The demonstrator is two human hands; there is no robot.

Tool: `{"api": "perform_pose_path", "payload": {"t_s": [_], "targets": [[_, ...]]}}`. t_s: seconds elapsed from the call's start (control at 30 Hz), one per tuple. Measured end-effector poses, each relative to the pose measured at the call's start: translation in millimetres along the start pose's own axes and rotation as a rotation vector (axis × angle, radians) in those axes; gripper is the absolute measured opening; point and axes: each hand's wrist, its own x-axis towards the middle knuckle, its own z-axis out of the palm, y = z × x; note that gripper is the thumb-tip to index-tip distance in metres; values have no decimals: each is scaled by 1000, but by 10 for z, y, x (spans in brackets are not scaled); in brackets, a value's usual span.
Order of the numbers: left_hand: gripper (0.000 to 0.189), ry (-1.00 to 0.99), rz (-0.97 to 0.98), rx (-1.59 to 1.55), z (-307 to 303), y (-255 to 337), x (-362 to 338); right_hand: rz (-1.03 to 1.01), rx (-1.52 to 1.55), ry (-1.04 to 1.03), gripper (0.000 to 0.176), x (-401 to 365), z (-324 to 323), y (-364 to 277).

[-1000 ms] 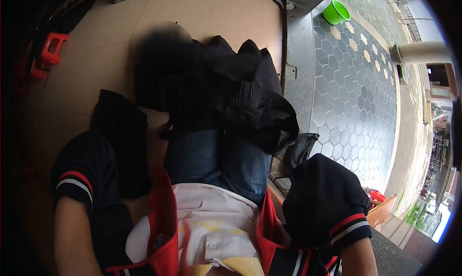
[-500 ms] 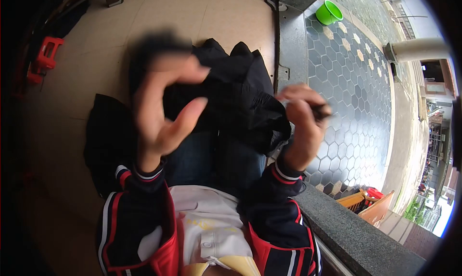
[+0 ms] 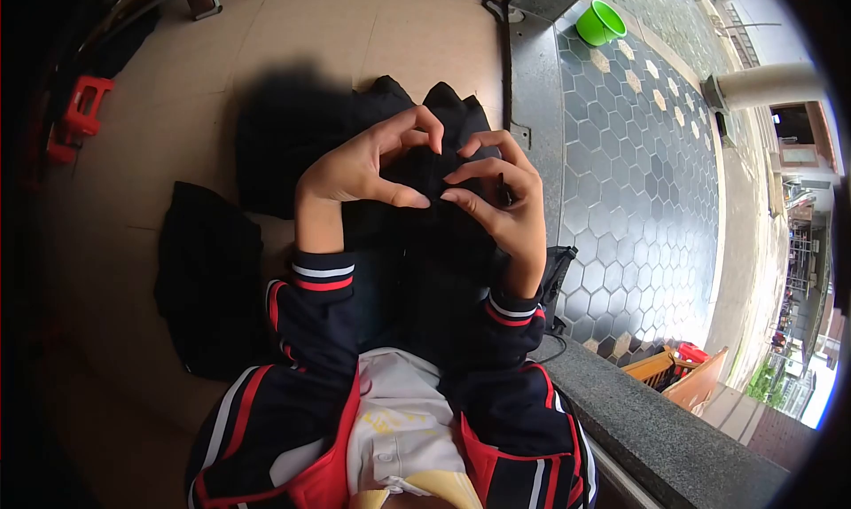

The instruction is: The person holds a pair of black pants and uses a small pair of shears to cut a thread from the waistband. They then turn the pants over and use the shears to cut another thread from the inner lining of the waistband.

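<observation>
Black cloth (image 3: 372,230) lies bunched over the person's lap and knees. My left hand (image 3: 355,168) is curled over it from the left, thumb and fingers closed round a dark fold. Facing it, my right hand (image 3: 510,199) pinches the same cloth between thumb and forefinger, the fingertips of both hands close together. A small dark object (image 3: 504,190) sits inside the curled fingers of my right hand; its shape is mostly hidden. More black cloth (image 3: 208,278) lies to the left on the floor.
Beige floor tiles (image 3: 310,30) lie ahead, with red plastic stools (image 3: 86,105) at the far left. A stone ledge (image 3: 656,420) runs along the right. Beyond it are dark hexagonal tiles (image 3: 612,190), a green bucket (image 3: 601,23) and a wooden crate (image 3: 651,369).
My left hand has come down and right from above the cloth and taken hold of it. My right hand has moved left, beside it. A black strap now shows by the ledge.
</observation>
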Motion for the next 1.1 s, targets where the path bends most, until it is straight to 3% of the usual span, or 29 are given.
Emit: {"api": "perform_pose_path", "payload": {"t_s": [0.2,0.47,0.6,0.7,0.8,0.83,1.03,1.1], "targets": [[47,41,85,49,60,-17,7,-41,-1,79,17,14,44,-100],[48,9,78,-4,151,59,-16,-40,-268,78,28,-63,77,-316],[49,9,113,-18,167,31,-5,-125,-97,143,27,-17,71,-193],[53,40,33,-89,164,37,-26,-102,89,167,24,-29,46,-179],[54,51,113,7,146,58,-19,-109,61,202,22,-31,18,-152],[53,46,46,-101,145,23,-31,-103,63,177,19,-43,-14,-151],[55,43,73,-85,187,95,-8,-102,33,109,24,-67,-102,-345],[54,48,137,20,229,128,4,-205,-17,130,24,-62,-98,-303]]}}
